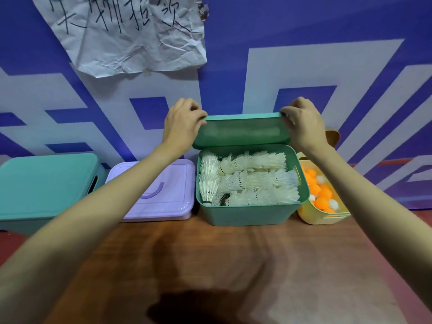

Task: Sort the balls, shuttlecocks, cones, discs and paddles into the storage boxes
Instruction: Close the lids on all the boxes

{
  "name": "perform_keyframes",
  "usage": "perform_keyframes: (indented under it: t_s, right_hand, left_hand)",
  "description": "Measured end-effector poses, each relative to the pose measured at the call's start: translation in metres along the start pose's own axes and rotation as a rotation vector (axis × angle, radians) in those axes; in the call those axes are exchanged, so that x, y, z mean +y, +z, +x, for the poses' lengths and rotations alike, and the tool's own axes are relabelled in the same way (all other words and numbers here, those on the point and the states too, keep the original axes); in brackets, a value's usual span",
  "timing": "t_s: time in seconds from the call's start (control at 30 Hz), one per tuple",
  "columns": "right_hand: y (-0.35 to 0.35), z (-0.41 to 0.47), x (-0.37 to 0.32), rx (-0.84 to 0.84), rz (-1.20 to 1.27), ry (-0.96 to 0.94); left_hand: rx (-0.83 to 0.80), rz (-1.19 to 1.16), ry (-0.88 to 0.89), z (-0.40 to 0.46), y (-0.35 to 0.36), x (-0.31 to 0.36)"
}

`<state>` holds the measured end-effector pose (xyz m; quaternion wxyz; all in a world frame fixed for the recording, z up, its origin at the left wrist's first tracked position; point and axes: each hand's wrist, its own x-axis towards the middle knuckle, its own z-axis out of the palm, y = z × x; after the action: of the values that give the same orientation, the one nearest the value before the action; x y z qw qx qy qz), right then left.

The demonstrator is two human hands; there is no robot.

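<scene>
A green storage box point(247, 213) stands at the back of the wooden table, full of white shuttlecocks point(252, 181) lying in rows. Its green lid point(243, 130) is held tilted above the box's far edge. My left hand point(182, 123) grips the lid's left end and my right hand point(302, 123) grips its right end. To the right, a yellow box point(315, 217) holds several orange and white balls point(321, 191).
A closed purple box point(161, 190) sits left of the green box, and a larger closed green box point(44, 188) stands at the far left. Behind them is a blue and white wall with a crumpled paper sign point(131, 33). Bare wooden table point(233, 265) lies in front.
</scene>
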<state>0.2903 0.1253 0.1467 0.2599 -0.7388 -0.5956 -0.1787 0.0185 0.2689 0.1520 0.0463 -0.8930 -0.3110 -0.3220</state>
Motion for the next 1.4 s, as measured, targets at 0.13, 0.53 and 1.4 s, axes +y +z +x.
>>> perform_keyframes:
  t_s: [0.13, 0.53, 1.4]
  right_hand:
    - [-0.013, -0.032, -0.003, -0.104, -0.032, -0.010]
    - [0.007, -0.148, 0.003, -0.395, 0.037, 0.028]
    - [0.029, -0.190, 0.011, -0.645, -0.346, -0.131]
  left_hand:
    - [-0.103, -0.111, -0.021, -0.033, -0.009, 0.011]
    - [-0.365, -0.287, -0.021, -0.138, 0.019, 0.042]
    - [-0.480, -0.179, 0.003, -0.183, 0.056, 0.039]
